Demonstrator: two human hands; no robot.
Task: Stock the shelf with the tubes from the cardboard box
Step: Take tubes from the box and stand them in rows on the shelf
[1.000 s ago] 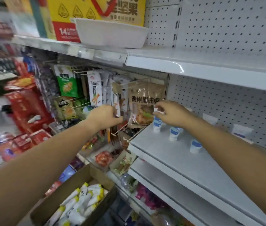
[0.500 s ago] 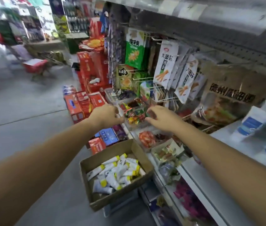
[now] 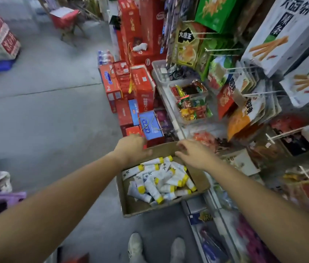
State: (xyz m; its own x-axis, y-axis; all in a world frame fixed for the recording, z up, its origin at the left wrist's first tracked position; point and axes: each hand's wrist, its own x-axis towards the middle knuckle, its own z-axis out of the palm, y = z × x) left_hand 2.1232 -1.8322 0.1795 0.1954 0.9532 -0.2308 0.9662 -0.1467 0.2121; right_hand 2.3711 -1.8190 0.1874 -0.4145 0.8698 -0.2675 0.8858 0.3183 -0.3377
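- The cardboard box (image 3: 140, 206) is plain brown, with no lid on its top, and it stands low, just beside the front edge of the shelf (image 3: 169, 109) (what is under the box cannot be seen). It sits turned a little, with one corner toward the viewer.
- The tubes (image 3: 159, 180) are white, each with a yellow band at one end and dark characters printed on the body. They lie flat in a loose heap inside the box, crossing one another and pointing in many directions.
- The heap fills mostly the middle and the far part of the box, and a strip of bare cardboard bottom shows along the near side.
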